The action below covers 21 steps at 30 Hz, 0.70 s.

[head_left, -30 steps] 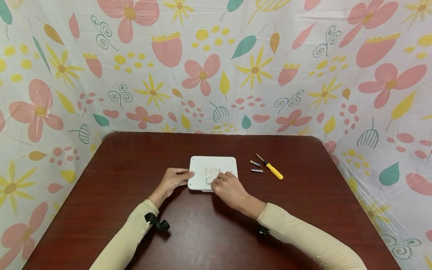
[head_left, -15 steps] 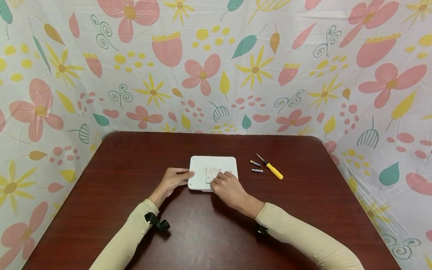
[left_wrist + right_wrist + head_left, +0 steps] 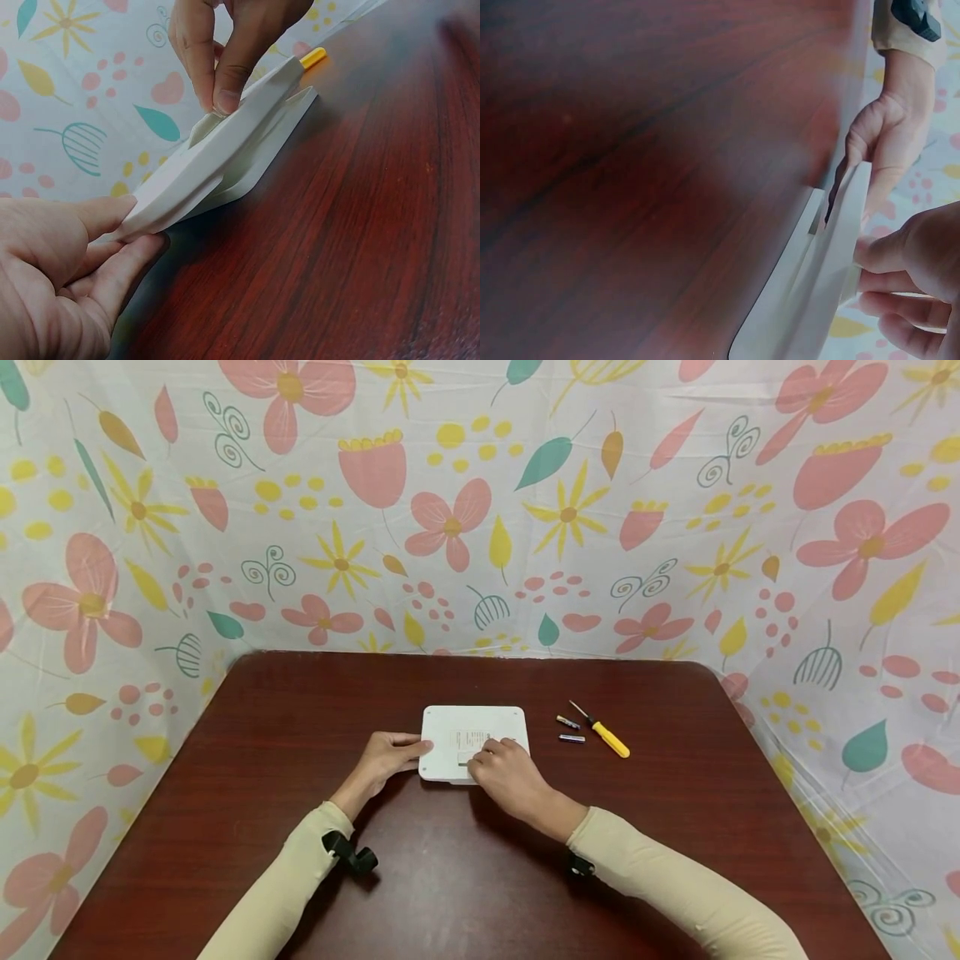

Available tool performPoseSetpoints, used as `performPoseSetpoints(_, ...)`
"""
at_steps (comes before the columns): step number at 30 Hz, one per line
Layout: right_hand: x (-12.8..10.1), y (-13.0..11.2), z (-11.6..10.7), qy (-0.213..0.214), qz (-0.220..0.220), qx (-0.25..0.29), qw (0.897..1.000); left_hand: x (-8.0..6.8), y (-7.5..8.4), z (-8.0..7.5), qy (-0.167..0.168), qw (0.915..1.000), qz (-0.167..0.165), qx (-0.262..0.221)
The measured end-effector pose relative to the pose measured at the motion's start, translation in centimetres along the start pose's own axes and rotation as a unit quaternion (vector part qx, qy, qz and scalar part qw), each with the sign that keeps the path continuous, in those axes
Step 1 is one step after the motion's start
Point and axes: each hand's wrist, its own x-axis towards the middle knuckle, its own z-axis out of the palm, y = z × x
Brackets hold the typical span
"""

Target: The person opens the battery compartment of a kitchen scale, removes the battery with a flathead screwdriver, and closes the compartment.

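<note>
A flat white device point(image 3: 472, 727) lies label side up in the middle of the dark red table point(image 3: 300, 735). My left hand point(image 3: 408, 752) grips its left edge, thumb on top and fingers under it point(image 3: 82, 255), and that edge is tipped a little off the table. My right hand point(image 3: 483, 760) is curled over the near middle of the device. Its thumb and forefinger point(image 3: 221, 90) pinch at a small cover in the device's back. The right wrist view shows the device point(image 3: 832, 262) edge-on between both hands.
Two small batteries point(image 3: 567, 722) point(image 3: 571, 738) and a yellow-handled screwdriver point(image 3: 609, 739) lie just right of the device. Flowered cloth point(image 3: 480, 510) walls the table at the back and on both sides.
My right hand's fingers have crept slightly farther over the device's back. The left hand and the device stay where they were.
</note>
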Motion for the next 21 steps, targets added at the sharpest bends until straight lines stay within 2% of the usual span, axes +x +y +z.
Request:
performPoseSetpoints(7, -0.2, 0.7, 0.2, -0.037, 0.007, 0.041, 0.998, 0.1, 0.0, 0.1, -0.001, 1.0000, 0.000, -0.003)
performPoseSetpoints(21, -0.6, 1.1, 0.4, -0.050, -0.006, 0.082, 0.995, 0.2, 0.0, 0.0, -0.002, 1.0000, -0.001, -0.001)
